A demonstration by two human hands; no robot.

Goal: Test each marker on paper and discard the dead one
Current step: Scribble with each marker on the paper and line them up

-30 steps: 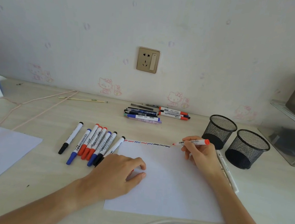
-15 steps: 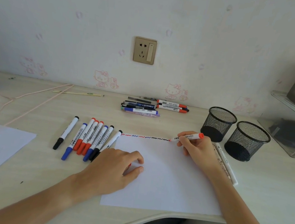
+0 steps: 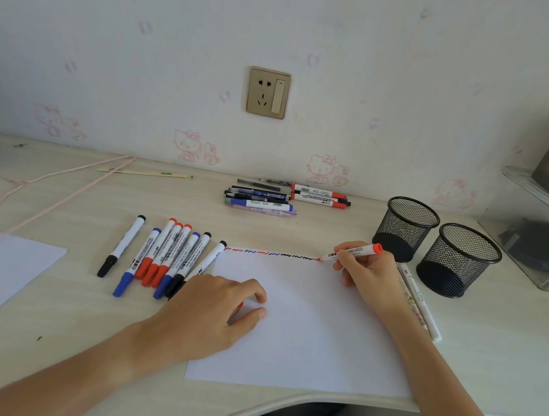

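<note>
So from the head cam we're looking down at a pale wood-grain desk (image 3: 52, 285) with a white sheet of paper (image 3: 301, 347) in front of us. Our right hand (image 3: 366, 276) has its fingers pinched around an uncapped white whiteboard marker with a red end (image 3: 352, 252), tip touching the top edge of the paper, right at the end of a row of red, blue and black squiggles (image 3: 271, 253). Our left hand (image 3: 216, 314) lies on the paper's left side, fingers loosely curled; a bit of red peeks out under them, can't tell what it is. Just left of the paper lies a row of capped red, blue and black markers (image 3: 161, 258). Another pile of pens (image 3: 284, 198) sits near the wall, and two black mesh pen cups (image 3: 433, 246) stand to the right, touching nothing.
</note>
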